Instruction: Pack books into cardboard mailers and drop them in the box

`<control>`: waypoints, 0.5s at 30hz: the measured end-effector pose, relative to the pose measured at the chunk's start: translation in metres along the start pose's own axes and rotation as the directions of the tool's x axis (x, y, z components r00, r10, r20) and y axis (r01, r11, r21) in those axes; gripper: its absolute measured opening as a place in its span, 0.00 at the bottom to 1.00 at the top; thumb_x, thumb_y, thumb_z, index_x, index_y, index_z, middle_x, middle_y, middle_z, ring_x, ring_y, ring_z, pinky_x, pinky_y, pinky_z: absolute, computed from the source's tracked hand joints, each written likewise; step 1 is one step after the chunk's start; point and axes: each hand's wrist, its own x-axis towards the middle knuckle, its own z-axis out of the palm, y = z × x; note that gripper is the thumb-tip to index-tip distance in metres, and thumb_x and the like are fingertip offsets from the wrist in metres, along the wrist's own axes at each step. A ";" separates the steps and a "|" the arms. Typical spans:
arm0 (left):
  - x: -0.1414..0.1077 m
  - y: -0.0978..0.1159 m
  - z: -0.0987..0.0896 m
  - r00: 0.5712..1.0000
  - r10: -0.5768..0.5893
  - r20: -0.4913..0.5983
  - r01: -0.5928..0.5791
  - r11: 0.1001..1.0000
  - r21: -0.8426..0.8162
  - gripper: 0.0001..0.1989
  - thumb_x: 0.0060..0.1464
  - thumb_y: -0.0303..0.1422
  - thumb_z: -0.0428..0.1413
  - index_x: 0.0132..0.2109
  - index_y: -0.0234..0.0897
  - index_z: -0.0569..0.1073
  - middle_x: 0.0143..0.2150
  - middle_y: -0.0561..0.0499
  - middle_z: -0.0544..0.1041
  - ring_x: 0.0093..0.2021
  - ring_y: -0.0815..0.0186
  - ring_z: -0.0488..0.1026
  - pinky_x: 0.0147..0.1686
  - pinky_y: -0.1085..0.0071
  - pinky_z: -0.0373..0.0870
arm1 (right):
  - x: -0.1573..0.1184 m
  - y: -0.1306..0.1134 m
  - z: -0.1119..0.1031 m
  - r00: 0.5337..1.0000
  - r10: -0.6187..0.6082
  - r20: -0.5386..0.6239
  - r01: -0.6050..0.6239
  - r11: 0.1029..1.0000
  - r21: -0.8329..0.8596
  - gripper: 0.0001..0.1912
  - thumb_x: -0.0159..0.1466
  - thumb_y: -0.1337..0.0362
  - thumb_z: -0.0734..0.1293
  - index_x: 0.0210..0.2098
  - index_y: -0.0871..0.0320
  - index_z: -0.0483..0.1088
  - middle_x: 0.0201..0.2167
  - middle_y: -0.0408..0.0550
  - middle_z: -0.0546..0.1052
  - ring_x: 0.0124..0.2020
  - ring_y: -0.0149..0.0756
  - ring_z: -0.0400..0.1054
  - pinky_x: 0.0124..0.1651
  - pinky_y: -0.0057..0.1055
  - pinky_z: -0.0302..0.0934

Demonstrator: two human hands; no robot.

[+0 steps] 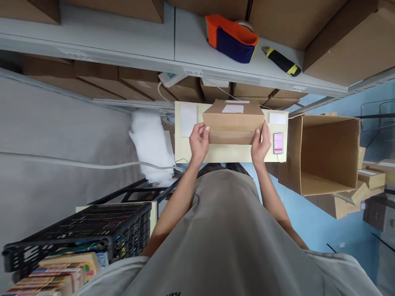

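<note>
The fingers of the left hand (199,144) bend at the left end of a brown box (234,122), with the thumb on its near side. The right hand (261,146) has its fingers close together and nearly straight along the right end, its thumb on the near side too. So each hand pinches a corner, but I can't tell how hard.

The box is right between the hands, a bit far of them. Its long way goes left to right, and neither hand is nearer: both touch it. A white label (233,109) is on its far part.

The box is over a pale table (228,154), but I can't tell if it rests flat or is lifted a bit. A phone (278,143) lies just right of the right hand. Farther right is a big open box (330,152).

The far side and bottom of the brown box are hidden, and so are some fingertips. The label's words are too small to read.
</note>
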 end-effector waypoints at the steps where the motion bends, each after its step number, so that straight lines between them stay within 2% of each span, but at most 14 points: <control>1: -0.006 -0.004 -0.004 1.000 0.014 0.002 -0.014 1.000 0.016 0.21 0.73 0.51 0.59 0.58 0.38 0.79 0.55 0.41 0.88 0.56 0.55 0.86 0.61 0.60 0.81 | -0.003 0.002 -0.002 0.999 0.028 -0.024 -0.028 1.000 0.013 0.33 0.83 0.45 0.56 0.83 0.46 0.60 0.71 0.57 0.76 0.76 0.53 0.68 0.75 0.60 0.69; 4: -0.025 -0.028 -0.007 1.000 0.008 -0.025 -0.004 0.990 0.144 0.20 0.71 0.49 0.61 0.55 0.38 0.84 0.57 0.40 0.88 0.58 0.52 0.86 0.65 0.55 0.80 | -0.021 0.022 0.003 0.994 0.110 0.006 -0.111 0.993 0.037 0.34 0.81 0.46 0.60 0.83 0.46 0.60 0.64 0.58 0.80 0.67 0.51 0.75 0.71 0.56 0.73; 6: -0.037 -0.049 -0.005 0.999 -0.042 -0.022 0.046 0.971 0.234 0.16 0.70 0.44 0.61 0.50 0.38 0.86 0.58 0.40 0.88 0.59 0.51 0.86 0.66 0.54 0.80 | -0.040 0.042 0.014 0.986 0.152 0.064 -0.156 0.985 0.067 0.37 0.80 0.47 0.59 0.85 0.48 0.55 0.67 0.61 0.78 0.68 0.50 0.74 0.67 0.51 0.76; 8: -0.049 -0.069 -0.004 0.990 -0.143 0.022 0.129 0.944 0.304 0.12 0.68 0.37 0.60 0.48 0.39 0.87 0.57 0.41 0.88 0.58 0.52 0.86 0.65 0.56 0.80 | -0.060 0.061 0.023 0.973 0.190 0.130 -0.204 0.974 0.104 0.41 0.79 0.46 0.60 0.86 0.50 0.50 0.72 0.64 0.73 0.72 0.50 0.71 0.61 0.46 0.79; 10: -0.057 -0.084 -0.006 0.960 -0.270 0.074 0.225 0.902 0.369 0.13 0.64 0.30 0.59 0.48 0.40 0.88 0.56 0.42 0.89 0.57 0.52 0.87 0.65 0.56 0.80 | -0.076 0.077 0.027 0.945 0.254 0.207 -0.282 0.953 0.116 0.46 0.76 0.44 0.63 0.86 0.53 0.48 0.72 0.66 0.71 0.73 0.51 0.70 0.57 0.43 0.80; 13: -0.055 -0.096 -0.012 0.913 -0.397 0.090 0.334 0.857 0.392 0.19 0.60 0.26 0.56 0.52 0.40 0.87 0.55 0.42 0.90 0.59 0.51 0.86 0.67 0.53 0.78 | -0.080 0.092 0.024 0.876 0.359 0.323 -0.400 0.914 0.068 0.48 0.73 0.40 0.65 0.83 0.59 0.54 0.67 0.67 0.75 0.66 0.50 0.75 0.62 0.48 0.77; 15: -0.042 -0.098 -0.013 0.910 -0.411 0.045 0.372 0.862 0.345 0.20 0.60 0.26 0.55 0.55 0.38 0.85 0.58 0.39 0.88 0.62 0.52 0.85 0.70 0.52 0.75 | -0.066 0.096 0.022 0.847 0.414 0.334 -0.447 0.894 0.025 0.45 0.74 0.38 0.64 0.78 0.63 0.62 0.68 0.70 0.76 0.66 0.50 0.76 0.68 0.52 0.73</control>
